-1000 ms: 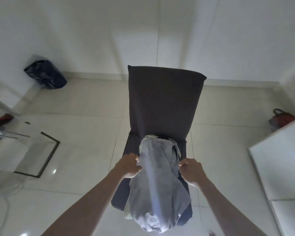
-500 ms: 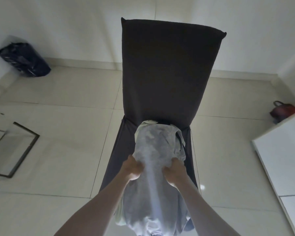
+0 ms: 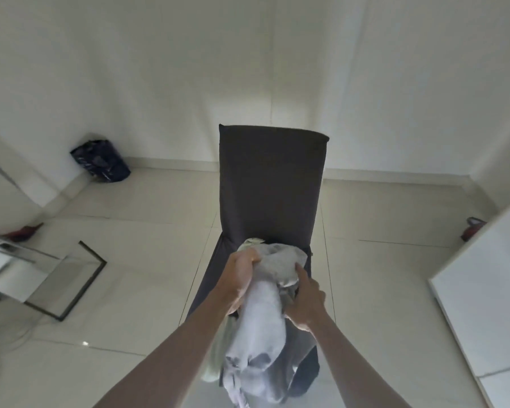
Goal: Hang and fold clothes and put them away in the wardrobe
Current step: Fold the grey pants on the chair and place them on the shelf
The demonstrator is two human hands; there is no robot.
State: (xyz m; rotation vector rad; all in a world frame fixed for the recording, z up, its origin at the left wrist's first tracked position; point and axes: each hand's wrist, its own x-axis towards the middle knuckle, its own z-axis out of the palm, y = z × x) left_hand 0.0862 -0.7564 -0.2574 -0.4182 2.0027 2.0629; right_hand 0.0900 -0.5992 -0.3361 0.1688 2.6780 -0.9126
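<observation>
A bundle of light grey clothes (image 3: pixel 262 325) lies on the seat of a dark brown covered chair (image 3: pixel 270 184) in front of me. A pale green garment (image 3: pixel 217 351) shows at the bundle's left edge. My left hand (image 3: pixel 242 275) grips the bundle's upper left part, fingers curled into the cloth. My right hand (image 3: pixel 305 301) sits against the bundle's right side, fingers tucked under the grey fabric. The lower end of the bundle hangs over the seat's front edge.
A dark plastic bag (image 3: pixel 100 160) stands in the far left corner. A framed glass panel (image 3: pixel 62 281) lies on the tiled floor at left. A white cabinet (image 3: pixel 483 290) is at the right, with a red bag (image 3: pixel 473 228) behind it.
Both hands have shifted up the bundle toward the chair back and dug deeper into the cloth. The bundle is bunched tighter. My head has pulled back and tilted up.
</observation>
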